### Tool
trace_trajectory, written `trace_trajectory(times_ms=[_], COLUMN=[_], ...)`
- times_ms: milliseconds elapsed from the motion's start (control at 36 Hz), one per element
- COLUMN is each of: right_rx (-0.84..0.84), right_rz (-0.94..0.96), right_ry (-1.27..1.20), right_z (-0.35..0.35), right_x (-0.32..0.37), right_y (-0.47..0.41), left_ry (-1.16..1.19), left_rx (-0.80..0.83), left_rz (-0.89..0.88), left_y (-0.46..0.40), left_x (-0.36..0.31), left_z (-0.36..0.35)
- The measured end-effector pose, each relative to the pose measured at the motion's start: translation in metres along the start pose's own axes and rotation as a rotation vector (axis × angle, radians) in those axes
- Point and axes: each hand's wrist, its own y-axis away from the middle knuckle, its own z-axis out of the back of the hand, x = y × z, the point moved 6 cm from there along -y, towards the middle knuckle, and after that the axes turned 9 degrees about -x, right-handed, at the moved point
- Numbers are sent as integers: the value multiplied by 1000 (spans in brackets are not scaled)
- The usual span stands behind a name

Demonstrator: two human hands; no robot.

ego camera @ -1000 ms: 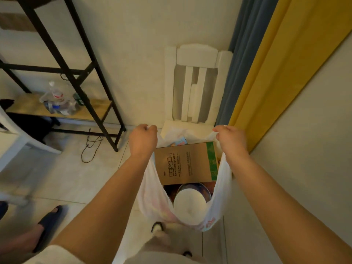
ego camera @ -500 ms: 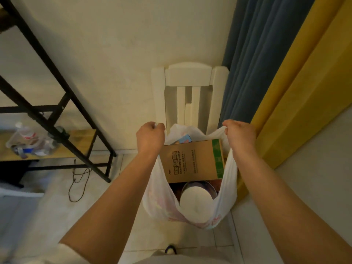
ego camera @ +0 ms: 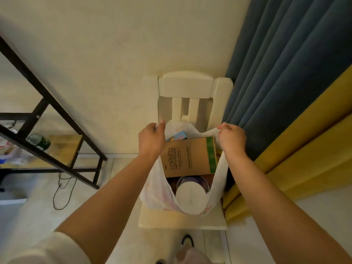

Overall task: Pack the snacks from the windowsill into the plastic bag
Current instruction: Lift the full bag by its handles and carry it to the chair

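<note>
A white plastic bag point(ego camera: 158, 193) hangs stretched wide between my two hands over the seat of a white chair point(ego camera: 182, 220). My left hand point(ego camera: 151, 140) grips the left handle and my right hand point(ego camera: 231, 139) grips the right handle. Inside the bag a brown cardboard box point(ego camera: 187, 158) with a green end lies on top. A round white-lidded tub point(ego camera: 191, 197) sits below it, and a small blue packet point(ego camera: 177, 136) peeks out behind the box. The windowsill is not in view.
The chair's back point(ego camera: 185, 84) stands against a cream wall. Blue point(ego camera: 285, 73) and yellow curtains point(ego camera: 304, 149) hang at the right. A black metal shelf point(ego camera: 38, 121) with bottles and a loose cable point(ego camera: 62, 189) stands at the left. My foot point(ego camera: 187, 241) is on the tiled floor.
The view has moved forward and tilted toward the chair, whose seat now shows under the bag. Both hands keep their grip on the handles, holding the bag wide apart.
</note>
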Motion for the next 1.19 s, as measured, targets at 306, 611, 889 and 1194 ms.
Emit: trace_trajectory(times_ms=[306, 611, 889, 1194], right_rx=[-30, 54, 125, 157], right_rz=[77, 162, 146, 125], right_ry=[217, 311, 309, 372], right_z=[-24, -53, -53, -50], right_x=[-44, -66, -89, -116], right_y=[-50, -57, -65, -53], left_ry=[-64, -132, -97, -162], left_rx=[109, 79, 49, 92], left_rz=[39, 91, 181, 214], left_y=[-14, -13, -6, 16], left_x=[28, 61, 81, 111], left_z=[-63, -77, -74, -70])
